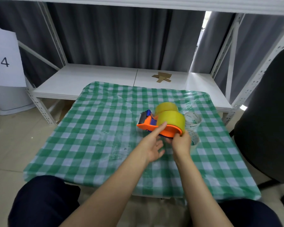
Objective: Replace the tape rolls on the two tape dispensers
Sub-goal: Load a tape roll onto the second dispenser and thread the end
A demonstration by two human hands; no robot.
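An orange tape dispenser with a blue inner part is held above the green checked table. A yellow tape roll sits on it. My right hand grips the dispenser's rounded near end. My left hand has straight fingers, and its forefinger touches the yellow roll's front edge. Right behind it is a second yellow tape roll; what it sits on is hidden. Two emptied clear tape cores lie to the right, one beside the dispenser and one partly hidden by my right hand.
A white metal shelf stands behind the table, with a piece of brown cardboard on it. A black chair is close on the right. A white sign hangs at the left. My knees are under the table's near edge.
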